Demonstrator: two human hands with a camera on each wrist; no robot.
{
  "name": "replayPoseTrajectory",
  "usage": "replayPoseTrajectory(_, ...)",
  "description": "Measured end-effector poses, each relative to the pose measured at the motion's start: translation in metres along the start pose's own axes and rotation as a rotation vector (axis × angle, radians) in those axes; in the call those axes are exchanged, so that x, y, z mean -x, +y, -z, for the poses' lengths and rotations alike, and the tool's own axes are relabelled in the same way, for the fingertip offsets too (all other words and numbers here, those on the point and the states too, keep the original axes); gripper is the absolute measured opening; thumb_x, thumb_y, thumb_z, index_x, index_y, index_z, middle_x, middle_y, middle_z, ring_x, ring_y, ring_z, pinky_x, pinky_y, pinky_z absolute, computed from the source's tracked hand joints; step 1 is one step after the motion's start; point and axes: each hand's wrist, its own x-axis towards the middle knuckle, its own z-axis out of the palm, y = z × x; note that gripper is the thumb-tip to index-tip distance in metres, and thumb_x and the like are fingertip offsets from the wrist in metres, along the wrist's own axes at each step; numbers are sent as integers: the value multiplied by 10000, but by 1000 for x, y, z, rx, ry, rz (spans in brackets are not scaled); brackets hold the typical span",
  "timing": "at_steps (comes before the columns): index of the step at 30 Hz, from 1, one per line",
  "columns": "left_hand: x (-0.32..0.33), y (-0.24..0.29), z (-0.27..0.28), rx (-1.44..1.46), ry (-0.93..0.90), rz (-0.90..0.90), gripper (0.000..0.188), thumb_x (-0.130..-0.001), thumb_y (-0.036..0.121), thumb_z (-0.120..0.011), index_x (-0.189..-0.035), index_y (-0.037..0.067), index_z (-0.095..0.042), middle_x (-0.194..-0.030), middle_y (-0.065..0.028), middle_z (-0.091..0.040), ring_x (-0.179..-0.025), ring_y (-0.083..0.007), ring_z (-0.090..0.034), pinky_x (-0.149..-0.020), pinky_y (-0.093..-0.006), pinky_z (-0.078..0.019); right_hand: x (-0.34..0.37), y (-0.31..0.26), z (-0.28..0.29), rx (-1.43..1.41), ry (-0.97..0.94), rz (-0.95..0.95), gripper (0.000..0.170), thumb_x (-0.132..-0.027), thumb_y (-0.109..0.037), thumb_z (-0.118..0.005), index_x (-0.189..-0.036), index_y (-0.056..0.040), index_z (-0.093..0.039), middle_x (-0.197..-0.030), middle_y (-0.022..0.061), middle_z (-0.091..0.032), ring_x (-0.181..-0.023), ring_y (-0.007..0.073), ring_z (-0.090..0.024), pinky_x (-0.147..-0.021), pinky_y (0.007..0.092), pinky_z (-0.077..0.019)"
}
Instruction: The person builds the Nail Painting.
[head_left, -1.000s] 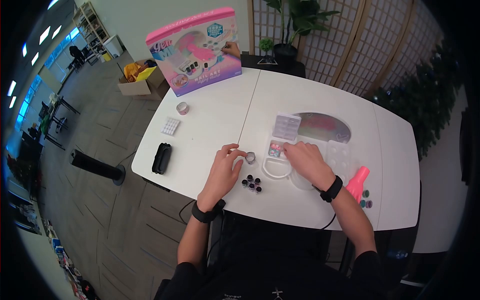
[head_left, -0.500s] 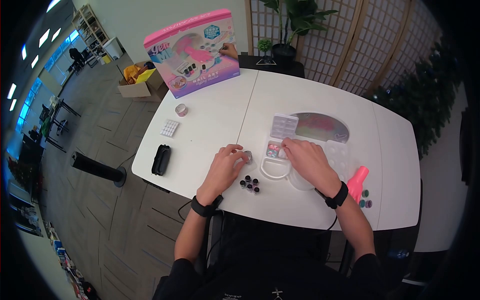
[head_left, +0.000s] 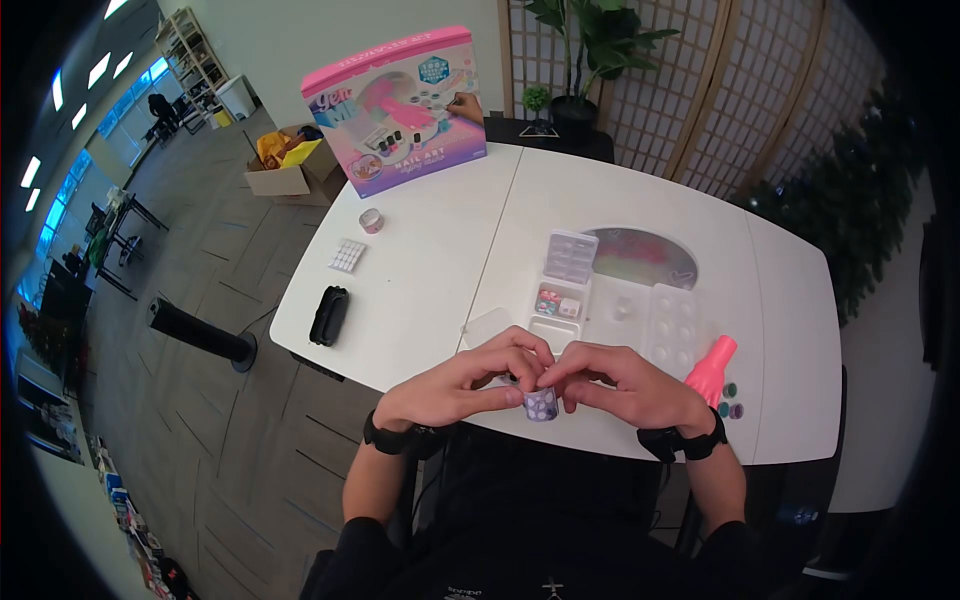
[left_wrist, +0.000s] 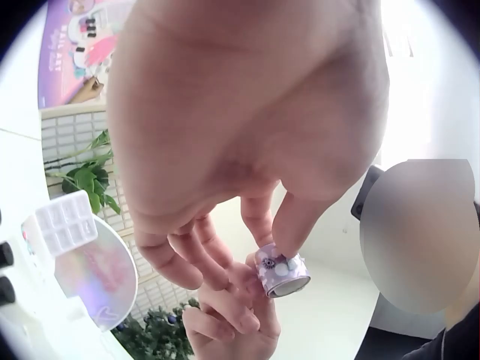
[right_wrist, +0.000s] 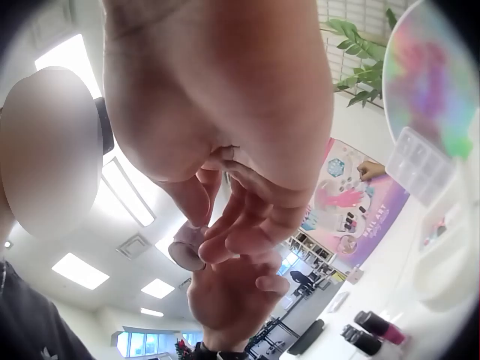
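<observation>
Small patterned cylinder (head_left: 541,405) is pinched by left hand (head_left: 462,386) and right hand (head_left: 630,386) fingertips. Best steadied low by one, rim worked lightly by the other.

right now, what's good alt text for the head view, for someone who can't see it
Two hands hold a small spotted cylinder over a white table. Beyond it are an open tray and a mirror; a pink model hand lies to the right, and a nail art box stands at the far left.
</observation>
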Motion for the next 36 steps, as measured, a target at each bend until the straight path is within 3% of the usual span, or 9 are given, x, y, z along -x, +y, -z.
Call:
replayPoseTrajectory(5, -10, -5, -17, 55, 27, -8, 133, -1111, 70, -600, -1240, 59, -630, -1432, -72, -498, -1365, -210, -504, -1188, -401, -393, 16, -2, -8, 39, 96, -39, 155, -1110, -122, -661, -1236, -33, -670, -1078, 52, -725, -909, 138, -682, -868, 324, -553)
replayPoseTrajectory(8, -18, -4, -33, 101, 158, 7, 143, -1136, 167, -601, -1231, 62, -611, -1462, -78, -489, -1315, -188, -557, -1132, -395, -452, 26, 6, -8, 54, 160, -59, 124, -1095, -117, -689, -1184, -33, -665, -1055, 44, -717, -894, 130, -669, -850, 316, -545)
replayPoseTrajectory(14, -21, -32, -72, 2, 620, -79, 127, -1131, 91, -554, -1245, 55, -597, -1402, -78, -517, -1172, -142, -610, -1062, -358, -489, 38, 26, -24, 311, 477, 204, 156, -1025, -46, -753, -1155, -28, -667, -1044, 70, -689, -885, 166, -654, -811, 314, -542)
replayPoseTrajectory(15, -19, -39, -81, -6, 632, -111, 129, -1130, 81, -552, -1248, 52, -596, -1384, -73, -528, -1137, -138, -604, -1051, -351, -489, 39, 28, -26, 351, 507, 236, 162, -1017, -37, -757, -1152, -26, -668, -1058, 77, -687, -895, 176, -658, -805, 314, -546)
replayPoseTrajectory(20, -20, -56, -117, 29, 659, -120, 242, -1075, 30, -648, -1313, 70, -642, -1487, -93, -482, -1349, -183, -535, -1089, -351, -477, 44, 37, -35, 474, 616, 339, 172, -988, -12, -774, -1128, -18, -675, -1134, 107, -676, -944, 222, -674, -782, 318, -565)
replayPoseTrajectory(22, -29, -57, -127, 32, 698, -143, 275, -1061, 25, -675, -1330, 69, -640, -1506, -98, -478, -1354, -181, -534, -1095, -360, -475, 49, 43, -40, 423, 638, 303, 168, -984, -18, -780, -1119, -19, -681, -1187, 113, -666, -999, 235, -678, -818, 327, -571)
replayPoseTrajectory(29, -36, -67, -131, -118, 749, -163, 71, -1017, 48, -762, -1064, 35, -711, -1449, -97, -556, -1274, -205, -616, -1088, -379, -485, 61, 59, -48, 363, 756, 290, 169, -985, -36, -783, -1133, -9, -707, -1309, 120, -637, -1183, 233, -658, -983, 354, -552)
replayPoseTrajectory(32, -34, -64, -132, -167, 726, -133, 81, -1003, -38, -734, -1035, 31, -707, -1479, -89, -514, -1293, -192, -588, -1141, -379, -438, 61, 60, -53, 86, 743, 230, 163, -1002, -31, -764, -1156, 10, -732, -1348, 122, -630, -1218, 221, -642, -1033, 349, -533)
replayPoseTrajectory(36, -34, -65, -131, -300, 753, -166, 85, -1003, 44, -775, -1034, 32, -696, -1447, -111, -556, -1177, -216, -665, -1059, -370, -499, 61, 61, -51, -96, 686, 222, 138, -1016, -18, -744, -1143, 37, -746, -1375, 121, -623, -1248, 222, -624, -1083, 351, -511)
